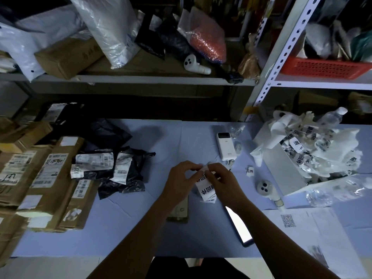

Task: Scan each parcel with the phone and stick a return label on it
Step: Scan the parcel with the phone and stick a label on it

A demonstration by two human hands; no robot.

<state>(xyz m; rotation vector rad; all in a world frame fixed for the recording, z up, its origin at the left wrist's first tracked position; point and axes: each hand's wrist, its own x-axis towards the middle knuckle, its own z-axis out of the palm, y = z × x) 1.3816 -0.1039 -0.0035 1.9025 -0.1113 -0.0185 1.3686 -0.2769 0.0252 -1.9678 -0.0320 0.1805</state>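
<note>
Nearest the observer, the phone (239,226) lay face up, screen lit, on the blue worktop (141,228), at 5 o'clock from the hands and just beside the right forearm. At mid-worktop the left hand (181,180) and right hand (223,182) met over a strip of return labels (206,189). The fingers of both hands pinched its upper end, and the printed remainder trailed toward the observer. At 9 o'clock lay black bagged parcels (118,168), with cardboard parcels (50,182) further left, all untouched. At 1 o'clock lay a white power bank (226,147). At 3 o'clock stood an open box (285,174) heaped with label scraps. Beyond, at 12 o'clock, a shelf (141,79) carried more packages.
</note>
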